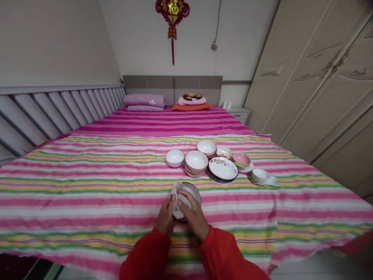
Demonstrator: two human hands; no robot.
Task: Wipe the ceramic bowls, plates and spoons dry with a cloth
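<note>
A pale cloth (176,189) is bunched between my two hands, low in the middle of the view. My left hand (166,216) is closed around the cloth's left side. My right hand (194,217) has its fingers pressed into the cloth from the right, with its thumb bent toward the middle. Behind the hands shows a white plate (195,189) with a dark rim, partly covered by the cloth and fingers. Whether this plate rests on the striped sheet (110,210) or is held up, I cannot tell.
Past my hands stand a single white bowl (175,157), stacked bowls (196,160), another white bowl (206,147) and dark-rimmed floral plates (223,169). Farther right are a pink bowl (241,159) and small white dishes (260,175). Folded bedding (145,101) lies by the headboard (151,82).
</note>
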